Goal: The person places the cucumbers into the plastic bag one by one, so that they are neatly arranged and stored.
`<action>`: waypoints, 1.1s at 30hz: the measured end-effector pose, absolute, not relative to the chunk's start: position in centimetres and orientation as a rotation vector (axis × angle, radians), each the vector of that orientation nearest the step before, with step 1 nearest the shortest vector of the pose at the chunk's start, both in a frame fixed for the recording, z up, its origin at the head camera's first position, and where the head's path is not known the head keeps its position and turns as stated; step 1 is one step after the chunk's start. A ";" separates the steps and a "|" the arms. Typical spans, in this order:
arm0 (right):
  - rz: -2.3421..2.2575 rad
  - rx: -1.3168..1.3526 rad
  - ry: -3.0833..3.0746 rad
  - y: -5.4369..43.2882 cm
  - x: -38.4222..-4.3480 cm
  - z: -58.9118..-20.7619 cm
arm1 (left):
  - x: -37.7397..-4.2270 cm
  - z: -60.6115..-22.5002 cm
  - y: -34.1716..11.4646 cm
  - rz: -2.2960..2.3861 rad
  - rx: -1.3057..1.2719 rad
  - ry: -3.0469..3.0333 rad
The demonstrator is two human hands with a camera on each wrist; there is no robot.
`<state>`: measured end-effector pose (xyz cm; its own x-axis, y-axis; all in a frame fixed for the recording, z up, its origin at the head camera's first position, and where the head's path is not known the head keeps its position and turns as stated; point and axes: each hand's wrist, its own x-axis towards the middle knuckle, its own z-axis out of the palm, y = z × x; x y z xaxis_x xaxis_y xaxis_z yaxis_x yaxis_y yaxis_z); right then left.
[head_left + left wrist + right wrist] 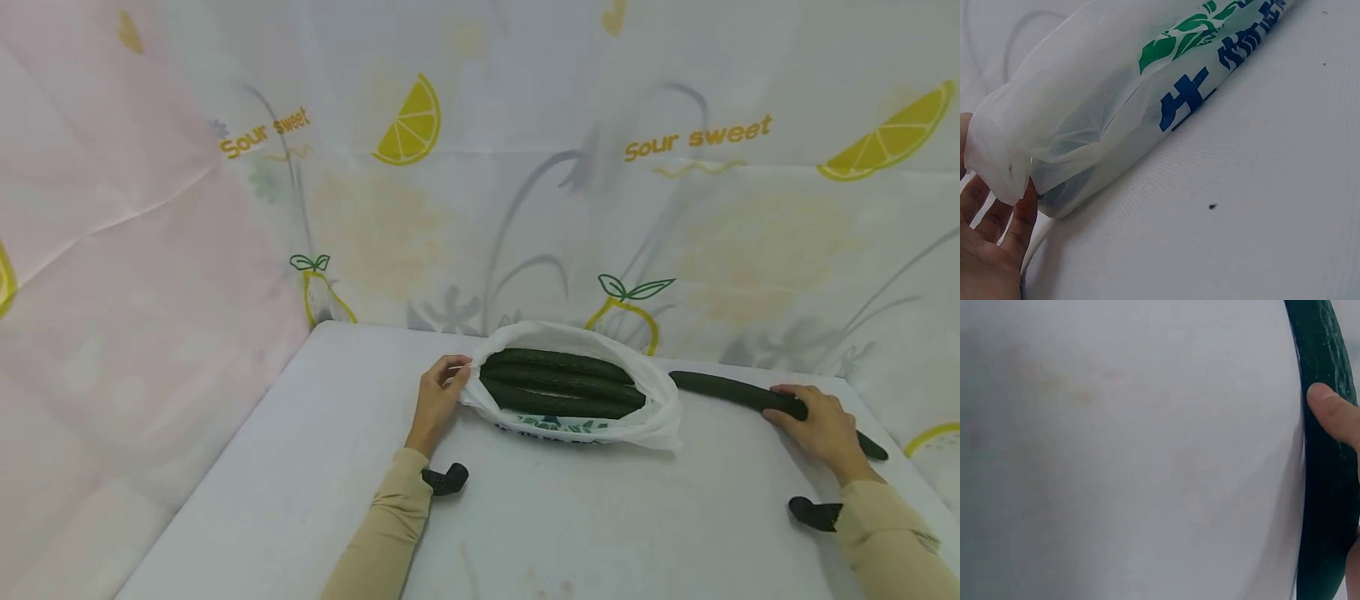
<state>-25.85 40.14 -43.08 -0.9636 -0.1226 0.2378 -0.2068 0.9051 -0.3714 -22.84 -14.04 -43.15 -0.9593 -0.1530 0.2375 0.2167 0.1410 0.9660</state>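
Observation:
A white plastic bag (660,421) lies on its side with its wide mouth showing several dark green cucumbers (558,383). At the bag's left end, my left hand (437,398) pinches the thin plastic edge between thumb and fingers. Green leaves and blue characters are printed on the bag (1110,94) in the left wrist view. To the right, a single long cucumber (720,387) lies slantwise, its far tip close to the bag's right side. My right hand (821,429) grips it past its middle; the thumb (1335,412) presses its side in the right wrist view.
Everything stands on a white table (570,517) with faint stains near the front. A patterned cloth (510,208) with lemon prints hangs right behind the back edge and along the left. Black wrist mounts (447,479) stick out from both sleeves.

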 end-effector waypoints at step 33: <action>1.085 0.167 -2.409 31.0 -24.3 -36.1 | -22.5 -42.9 -14.1 -1.876 -0.080 -2.146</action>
